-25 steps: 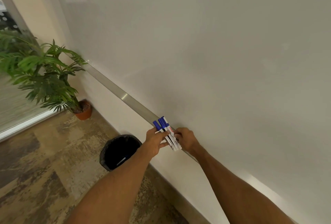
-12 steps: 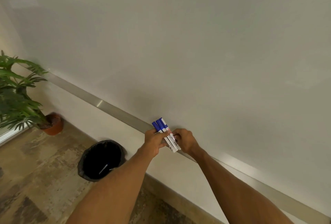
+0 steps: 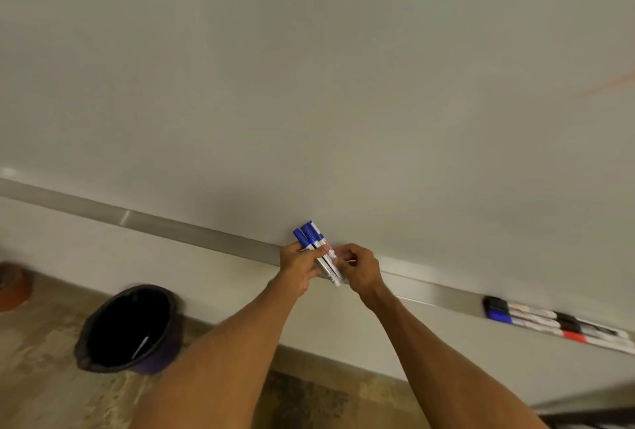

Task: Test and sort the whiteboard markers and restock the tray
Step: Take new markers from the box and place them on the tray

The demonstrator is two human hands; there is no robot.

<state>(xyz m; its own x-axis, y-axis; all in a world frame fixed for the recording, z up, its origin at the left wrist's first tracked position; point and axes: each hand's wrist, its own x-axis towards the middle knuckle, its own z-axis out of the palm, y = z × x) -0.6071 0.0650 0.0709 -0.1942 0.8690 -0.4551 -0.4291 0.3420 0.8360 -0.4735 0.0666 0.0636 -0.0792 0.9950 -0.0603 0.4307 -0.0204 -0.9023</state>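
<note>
Fig.: my L hand (image 3: 299,265) curls round a bundle of blue-capped whiteboard markers (image 3: 313,244), R hand (image 3: 360,267) pinching their white barrels, over the tray rail (image 3: 206,235) behind both hands; light, stiff, smooth plastic, so I'd judge a mid-barrel grip safest, since caps may slip.

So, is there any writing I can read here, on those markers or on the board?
Nothing here can be read.
On the blue-capped markers held by the left hand and right hand: barrel print with a red patch, too blurred.
On the loose markers lying on the tray: labels too blurred.
On the whiteboard: only a faint red streak, no words.
</note>
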